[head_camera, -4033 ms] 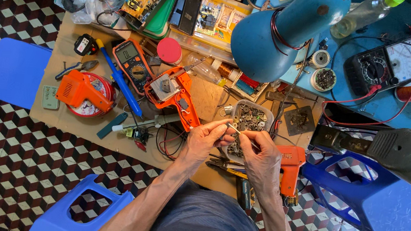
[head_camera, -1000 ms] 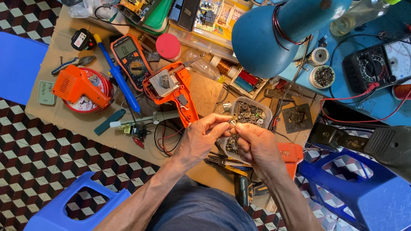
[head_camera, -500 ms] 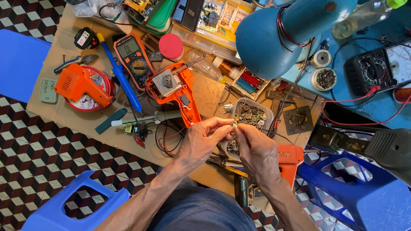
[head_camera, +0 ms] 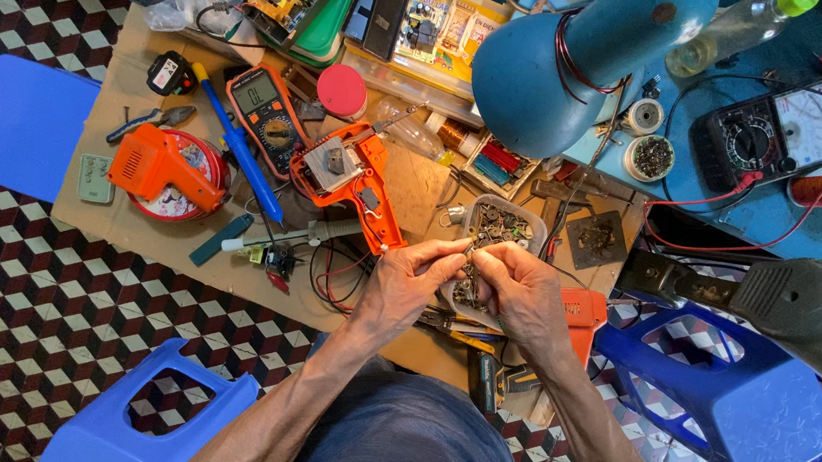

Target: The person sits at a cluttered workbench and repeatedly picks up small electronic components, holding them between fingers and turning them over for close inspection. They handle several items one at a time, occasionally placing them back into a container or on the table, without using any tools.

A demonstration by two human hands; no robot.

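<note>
My left hand (head_camera: 410, 283) and my right hand (head_camera: 523, 290) meet fingertip to fingertip over a clear tray of small metal parts (head_camera: 504, 226). Together they pinch one tiny metal part (head_camera: 469, 251) from that tray; it is too small to tell what kind. An orange soldering gun (head_camera: 351, 177) with its casing open lies just left of my left hand. Red and black wires (head_camera: 332, 272) loop on the cardboard work surface (head_camera: 145, 229) under my left wrist.
An orange multimeter (head_camera: 265, 111), a blue-handled tool (head_camera: 236, 145) and a second orange tool on a round tin (head_camera: 164, 169) lie at left. A blue lamp shade (head_camera: 583, 62) hangs over the bench. Blue plastic stools (head_camera: 727, 392) (head_camera: 147, 412) (head_camera: 24, 124) stand around me. An analog meter (head_camera: 777, 131) sits far right.
Four seconds ago my hands were slightly apart with a thin part held between them; they have since closed together over the parts tray and stayed there.
</note>
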